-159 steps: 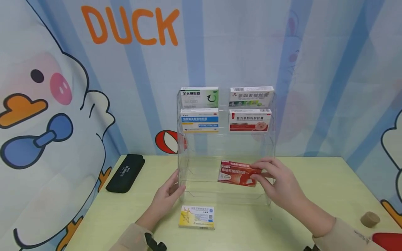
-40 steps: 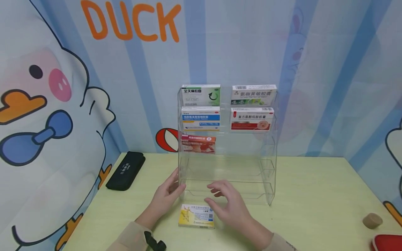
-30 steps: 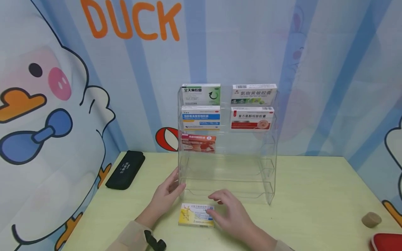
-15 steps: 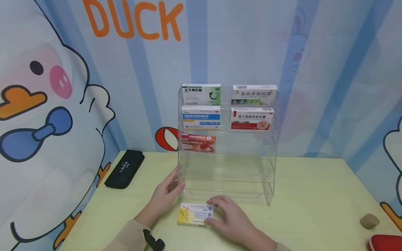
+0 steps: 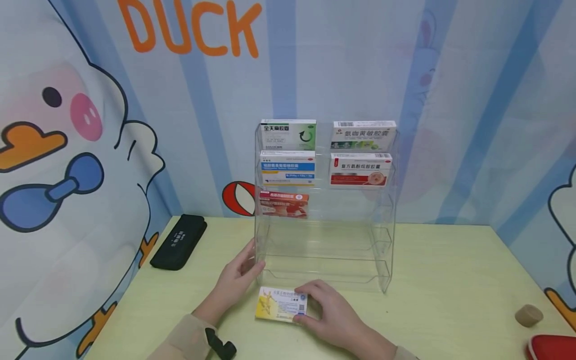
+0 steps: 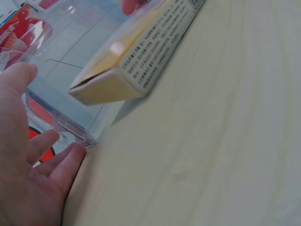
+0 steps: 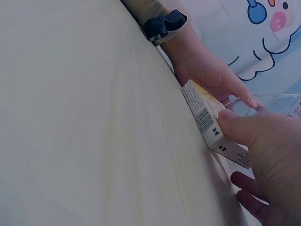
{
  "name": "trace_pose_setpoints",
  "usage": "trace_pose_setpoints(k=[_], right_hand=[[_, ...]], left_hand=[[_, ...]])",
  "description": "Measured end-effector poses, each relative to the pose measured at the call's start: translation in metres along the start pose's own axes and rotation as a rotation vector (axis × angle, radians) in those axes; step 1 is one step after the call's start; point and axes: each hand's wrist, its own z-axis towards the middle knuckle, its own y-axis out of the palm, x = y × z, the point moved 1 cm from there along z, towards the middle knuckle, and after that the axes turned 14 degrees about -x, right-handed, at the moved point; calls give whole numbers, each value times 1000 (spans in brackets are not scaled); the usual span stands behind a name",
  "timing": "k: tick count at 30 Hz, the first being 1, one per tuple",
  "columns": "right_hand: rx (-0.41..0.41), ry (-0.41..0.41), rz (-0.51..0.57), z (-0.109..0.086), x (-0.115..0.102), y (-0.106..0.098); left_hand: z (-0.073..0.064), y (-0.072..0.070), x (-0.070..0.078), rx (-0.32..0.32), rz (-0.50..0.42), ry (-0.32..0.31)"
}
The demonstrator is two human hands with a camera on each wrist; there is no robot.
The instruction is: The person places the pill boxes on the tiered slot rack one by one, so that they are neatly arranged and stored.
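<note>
My right hand (image 5: 330, 315) pinches the right end of a yellow-and-white medicine box (image 5: 275, 305), thumb at the near edge and fingers at the far edge. In the left wrist view, the box's near end (image 6: 106, 87) is tilted, with a shadow beneath it. A clear tiered display rack (image 5: 321, 265) stands just behind. My left hand (image 5: 234, 277) holds the rack's left side low down, the thumb in front and the other fingers outside. On the rack's third tier, at left, sits a red medicine box (image 5: 284, 205).
Higher up the rack are green-and-white (image 5: 288, 135), blue-and-white (image 5: 288, 169), white (image 5: 364, 135) and red-and-white (image 5: 361, 170) medicine boxes. A black case (image 5: 179, 242) lies left. At right are a small brown cylinder (image 5: 528, 315) and a red object (image 5: 552, 347).
The red medicine box went from my right hand onto the rack's third tier, left. My right hand then came down to the yellow-and-white medicine box and took hold; its far edge is slightly raised.
</note>
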Motion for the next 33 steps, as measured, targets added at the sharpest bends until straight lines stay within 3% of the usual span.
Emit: trace_pose_setpoints(k=[9,16,28,33], right_hand=[[64,-41,53,2,0,1],[141,-136,76,2,-1,-5],[96,-106,151,2,3,-34],[99,-132,127,-2,8,-51]], left_hand=[[0,0,-3,4,2,-17],[0,0,-2,5,10,-22],[-1,0,0,6,6,-30],[0,1,-1,9,3,-23]])
